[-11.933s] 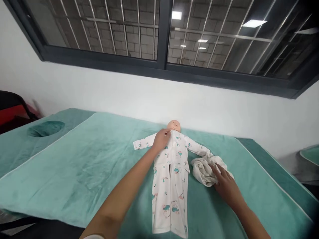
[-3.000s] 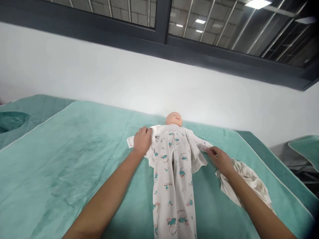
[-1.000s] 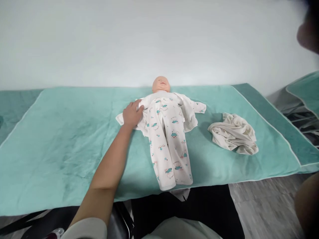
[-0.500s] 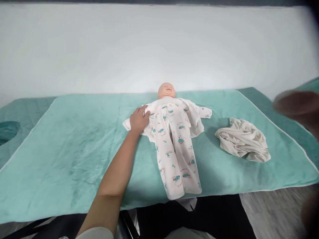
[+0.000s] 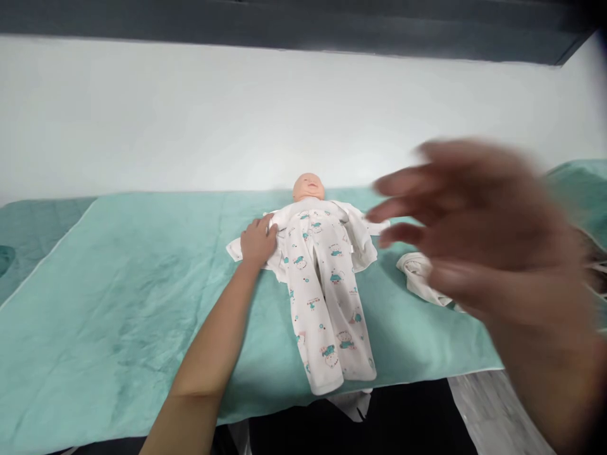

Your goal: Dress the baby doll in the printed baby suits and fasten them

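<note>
A baby doll [image 5: 308,187] lies on its back, its head toward the wall. It has on a white shirt [image 5: 363,243], and white trousers with a teal and pink print [image 5: 327,303] lie over its front, legs toward me. My left hand [image 5: 257,242] rests on the shirt near the doll's shoulder on the left side, thumb apart from the fingers. Raised close to the camera at the right, my right hand [image 5: 478,221] is blurred by motion; its fingers are spread with nothing between them. Behind it, a crumpled white cloth [image 5: 417,275] is partly hidden.
A teal cover [image 5: 142,303] spreads over the table, with a pale wall [image 5: 190,114] behind it and a dark band [image 5: 284,25] above. Grey flooring [image 5: 493,404] shows at the lower right. A white piece [image 5: 351,404] hangs at the front edge below the trousers.
My right hand has swung in from the right edge and now covers part of the crumpled cloth. The camera has tilted up slightly. My left hand stays on the shirt.
</note>
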The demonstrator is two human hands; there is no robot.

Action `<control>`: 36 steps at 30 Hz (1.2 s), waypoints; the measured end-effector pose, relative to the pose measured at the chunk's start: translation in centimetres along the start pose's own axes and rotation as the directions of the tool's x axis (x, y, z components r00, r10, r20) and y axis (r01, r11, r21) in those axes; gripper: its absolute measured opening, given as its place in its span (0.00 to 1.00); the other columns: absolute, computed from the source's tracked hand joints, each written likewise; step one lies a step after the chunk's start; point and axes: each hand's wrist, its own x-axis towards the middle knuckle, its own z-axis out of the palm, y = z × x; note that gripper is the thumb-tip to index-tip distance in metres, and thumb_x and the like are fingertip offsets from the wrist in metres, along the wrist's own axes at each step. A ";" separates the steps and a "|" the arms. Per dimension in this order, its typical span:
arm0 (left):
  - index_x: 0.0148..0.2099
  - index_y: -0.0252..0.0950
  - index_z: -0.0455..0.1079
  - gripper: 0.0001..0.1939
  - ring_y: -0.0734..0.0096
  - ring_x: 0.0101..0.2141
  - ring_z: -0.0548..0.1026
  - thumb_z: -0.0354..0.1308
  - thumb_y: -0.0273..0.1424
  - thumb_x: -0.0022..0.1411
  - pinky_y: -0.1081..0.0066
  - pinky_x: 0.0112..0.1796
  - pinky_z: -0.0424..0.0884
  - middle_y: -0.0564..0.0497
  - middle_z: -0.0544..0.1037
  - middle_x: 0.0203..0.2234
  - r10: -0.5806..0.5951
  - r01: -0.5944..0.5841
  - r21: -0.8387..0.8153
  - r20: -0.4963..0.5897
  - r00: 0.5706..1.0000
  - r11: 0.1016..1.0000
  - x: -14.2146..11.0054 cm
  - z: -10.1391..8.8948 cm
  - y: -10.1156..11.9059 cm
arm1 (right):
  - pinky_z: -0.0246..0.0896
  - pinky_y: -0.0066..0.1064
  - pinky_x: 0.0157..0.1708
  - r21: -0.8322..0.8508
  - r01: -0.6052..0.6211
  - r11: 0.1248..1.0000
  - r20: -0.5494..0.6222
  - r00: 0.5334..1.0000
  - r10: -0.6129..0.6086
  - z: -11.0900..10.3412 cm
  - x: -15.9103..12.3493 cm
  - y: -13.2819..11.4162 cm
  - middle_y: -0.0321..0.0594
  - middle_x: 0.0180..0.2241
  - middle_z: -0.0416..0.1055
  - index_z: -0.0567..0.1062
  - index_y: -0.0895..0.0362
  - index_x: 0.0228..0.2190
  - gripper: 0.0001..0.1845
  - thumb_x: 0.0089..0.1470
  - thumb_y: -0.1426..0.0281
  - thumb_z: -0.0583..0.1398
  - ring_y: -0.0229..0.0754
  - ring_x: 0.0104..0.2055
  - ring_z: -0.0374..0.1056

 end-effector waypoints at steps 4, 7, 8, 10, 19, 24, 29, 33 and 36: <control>0.64 0.43 0.63 0.23 0.53 0.49 0.73 0.43 0.36 0.70 0.60 0.47 0.67 0.43 0.75 0.51 0.031 -0.030 0.046 -0.020 0.999 0.999 -0.3 -0.2 0.1 | 0.67 0.45 0.53 -0.272 -0.007 0.962 0.095 0.995 0.034 4.1 4.4 8.4 0.40 0.56 0.67 0.65 0.49 0.56 0.24 0.59 0.70 0.60 0.47 0.58 0.64; 0.64 0.42 0.63 0.23 0.55 0.46 0.74 0.41 0.33 0.70 0.62 0.44 0.68 0.43 0.76 0.48 0.055 -0.054 0.028 -0.018 0.998 0.998 -0.2 -0.2 -0.4 | 0.60 0.46 0.57 -0.598 0.148 0.787 0.294 0.955 0.044 7.3 8.9 15.4 0.48 0.54 0.68 0.68 0.59 0.53 0.21 0.58 0.74 0.57 0.50 0.58 0.61; 0.63 0.42 0.63 0.23 0.56 0.46 0.74 0.41 0.33 0.70 0.63 0.43 0.68 0.44 0.76 0.48 0.056 -0.055 0.023 -0.015 0.998 0.998 -0.2 -0.1 -0.5 | 0.60 0.45 0.55 -0.672 0.190 0.716 0.358 0.930 0.088 8.3 10.4 17.2 0.49 0.52 0.69 0.69 0.61 0.51 0.19 0.58 0.75 0.56 0.50 0.56 0.62; 0.62 0.41 0.64 0.22 0.56 0.45 0.74 0.42 0.32 0.69 0.63 0.42 0.68 0.44 0.76 0.46 0.045 -0.045 0.018 -0.005 0.999 0.999 0.0 0.0 -0.9 | 0.62 0.43 0.50 -0.773 0.263 0.577 0.446 0.872 0.201 9.9 12.9 19.9 0.50 0.48 0.71 0.72 0.61 0.47 0.16 0.58 0.77 0.54 0.50 0.51 0.65; 0.54 0.37 0.69 0.18 0.52 0.49 0.72 0.43 0.31 0.68 0.58 0.47 0.67 0.42 0.77 0.44 -0.059 0.054 0.107 0.050 0.997 0.993 0.6 -0.4 -0.8 | 0.62 0.35 0.41 -0.832 0.382 0.402 0.539 0.728 0.424 13.9 17.1 24.7 0.48 0.46 0.74 0.75 0.56 0.42 0.11 0.60 0.72 0.54 0.49 0.47 0.70; 0.58 0.37 0.66 0.20 0.51 0.50 0.71 0.42 0.34 0.69 0.58 0.47 0.66 0.41 0.77 0.47 -0.058 0.046 0.148 0.078 0.995 0.988 0.5 -0.7 -0.6 | 0.60 0.39 0.46 -0.857 0.380 0.349 0.514 0.687 0.513 14.6 17.6 25.8 0.48 0.41 0.77 0.76 0.56 0.40 0.09 0.59 0.71 0.57 0.49 0.46 0.72; 0.64 0.38 0.59 0.24 0.53 0.48 0.74 0.41 0.32 0.69 0.59 0.44 0.68 0.42 0.76 0.51 -0.072 0.064 0.108 0.070 0.995 0.992 0.3 -1.3 -0.6 | 0.57 0.44 0.49 -0.840 0.429 0.331 0.541 0.704 0.461 12.3 17.6 24.9 0.48 0.49 0.73 0.73 0.51 0.50 0.17 0.62 0.59 0.57 0.54 0.52 0.67; 0.65 0.41 0.59 0.24 0.54 0.46 0.75 0.41 0.30 0.68 0.61 0.41 0.68 0.43 0.74 0.53 -0.056 0.053 0.050 0.053 0.997 0.997 -0.1 -1.5 -1.1 | 0.57 0.43 0.47 -0.843 0.453 0.291 0.537 0.738 0.408 9.3 17.6 23.6 0.48 0.47 0.72 0.73 0.49 0.50 0.15 0.62 0.61 0.58 0.54 0.52 0.66; 0.63 0.44 0.62 0.24 0.56 0.45 0.76 0.42 0.27 0.67 0.62 0.40 0.69 0.44 0.74 0.51 -0.064 0.062 0.037 0.069 0.996 0.997 -0.3 -1.4 -1.6 | 0.57 0.42 0.45 -0.845 0.470 0.255 0.534 0.744 0.401 7.3 17.8 22.9 0.47 0.45 0.71 0.74 0.49 0.47 0.13 0.62 0.63 0.57 0.54 0.50 0.66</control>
